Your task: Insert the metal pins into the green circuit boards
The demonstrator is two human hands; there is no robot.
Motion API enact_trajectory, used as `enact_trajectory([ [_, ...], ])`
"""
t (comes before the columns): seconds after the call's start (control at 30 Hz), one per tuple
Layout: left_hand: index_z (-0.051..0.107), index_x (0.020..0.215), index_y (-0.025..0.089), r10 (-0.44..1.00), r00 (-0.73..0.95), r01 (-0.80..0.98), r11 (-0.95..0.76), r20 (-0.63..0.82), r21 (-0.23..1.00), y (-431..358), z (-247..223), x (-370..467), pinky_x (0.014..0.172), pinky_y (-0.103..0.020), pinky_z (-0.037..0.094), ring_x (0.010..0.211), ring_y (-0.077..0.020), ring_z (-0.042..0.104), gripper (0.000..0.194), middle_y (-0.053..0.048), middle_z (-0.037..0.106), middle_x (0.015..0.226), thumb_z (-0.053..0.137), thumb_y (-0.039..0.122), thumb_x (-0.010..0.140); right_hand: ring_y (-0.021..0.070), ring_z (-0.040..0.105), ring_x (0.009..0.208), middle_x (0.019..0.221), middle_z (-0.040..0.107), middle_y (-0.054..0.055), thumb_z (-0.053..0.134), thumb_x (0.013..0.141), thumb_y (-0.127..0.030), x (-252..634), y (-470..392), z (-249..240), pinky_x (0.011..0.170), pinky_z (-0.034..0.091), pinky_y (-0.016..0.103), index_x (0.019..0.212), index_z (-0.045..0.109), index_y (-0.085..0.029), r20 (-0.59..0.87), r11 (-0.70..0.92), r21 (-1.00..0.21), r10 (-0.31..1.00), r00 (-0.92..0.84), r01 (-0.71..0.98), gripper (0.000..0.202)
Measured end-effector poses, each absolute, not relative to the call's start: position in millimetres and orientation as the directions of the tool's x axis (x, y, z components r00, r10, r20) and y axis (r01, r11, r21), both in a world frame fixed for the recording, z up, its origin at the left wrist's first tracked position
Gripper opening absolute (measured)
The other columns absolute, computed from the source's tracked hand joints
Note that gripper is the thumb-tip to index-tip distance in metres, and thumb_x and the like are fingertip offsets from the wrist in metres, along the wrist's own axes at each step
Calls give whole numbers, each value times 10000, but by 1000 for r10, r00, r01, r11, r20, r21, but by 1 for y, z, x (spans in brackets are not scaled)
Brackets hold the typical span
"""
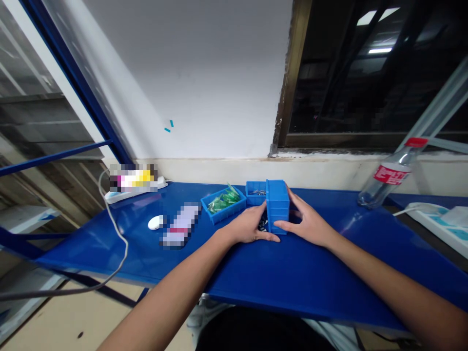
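Both arms slanted in low over the glossy blue worktop [310,287], and there, between the two hands, a blue bin [278,207] stood on its side, its mouth turned left. The right hand [307,224] had it: thumb on the near side, fingers spread wide and closed about the ribbed plastic. Over on the other side, the left hand [248,225] cupped the mouth, thumb and fingers parted; small dark bits [262,224] sat in that gap, too shadowed to name for certain.

Just behind came a second bin [255,199] with shiny metal pieces [259,192], and to its left a third bin [228,214] heaped with crinkly green packets [224,201]. Farther left lay a smooth white oval piece [155,223]. The worktop ran up to a pale wall [219,97] and a dark window [347,97]; a clear bottle [389,173], red-capped, stood well to the right.
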State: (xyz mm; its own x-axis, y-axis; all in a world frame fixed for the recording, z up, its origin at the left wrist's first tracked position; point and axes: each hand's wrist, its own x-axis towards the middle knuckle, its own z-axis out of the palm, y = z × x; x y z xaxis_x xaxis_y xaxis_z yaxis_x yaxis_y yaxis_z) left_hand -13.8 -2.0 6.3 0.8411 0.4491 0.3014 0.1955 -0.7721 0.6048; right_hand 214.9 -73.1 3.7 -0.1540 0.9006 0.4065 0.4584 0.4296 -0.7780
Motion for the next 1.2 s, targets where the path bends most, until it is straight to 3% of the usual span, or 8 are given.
enact_trajectory([
  [0.13, 435, 1529, 223, 439, 836, 168, -775, 328, 609, -2, 6, -13, 1174, -482, 402, 1427, -347, 497, 947, -150, 518, 1546, 839, 574, 747, 343, 516, 1403, 1620, 417, 50, 804, 818, -522, 213, -72, 3, 1076, 556, 499, 1650, 121, -403, 416, 433, -762, 897, -149, 481, 1082],
  [0.33, 524, 1476, 224, 431, 849, 166, -768, 307, 618, -5, 11, -12, 1184, -483, 400, 1413, -342, 513, 840, -130, 541, 1531, 845, 525, 760, 369, 501, 1413, 1626, 420, 59, 793, 822, -535, 211, -71, -2, 1100, 523, 542, 1649, 163, -387, 438, 437, -710, 888, -140, 553, 1050],
  [0.57, 543, 1469, 232, 437, 836, 163, -775, 331, 611, -3, 7, -12, 1206, -434, 382, 1407, -320, 519, 845, -100, 580, 1499, 863, 513, 739, 364, 539, 1361, 1542, 516, 61, 768, 840, -541, 210, -73, -1, 1136, 467, 579, 1632, 262, -400, 491, 464, -594, 856, -161, 657, 950],
  [0.83, 512, 1494, 242, 468, 827, 176, -742, 312, 647, -1, 7, -12, 1202, -460, 393, 1428, -322, 493, 886, -98, 526, 1548, 869, 511, 730, 363, 551, 1343, 1537, 499, 93, 764, 842, -517, 210, -74, -2, 1096, 520, 563, 1607, 341, -351, 489, 459, -660, 863, -123, 594, 890],
  [1.2, 548, 1446, 222, 479, 821, 187, -739, 311, 647, -5, 5, -6, 1169, -448, 431, 1359, -316, 556, 793, -97, 593, 1477, 832, 525, 770, 364, 469, 1434, 1596, 433, 65, 709, 886, -479, 215, -77, -4, 1134, 484, 587, 1626, 279, -386, 481, 470, -668, 864, -147, 576, 862],
])
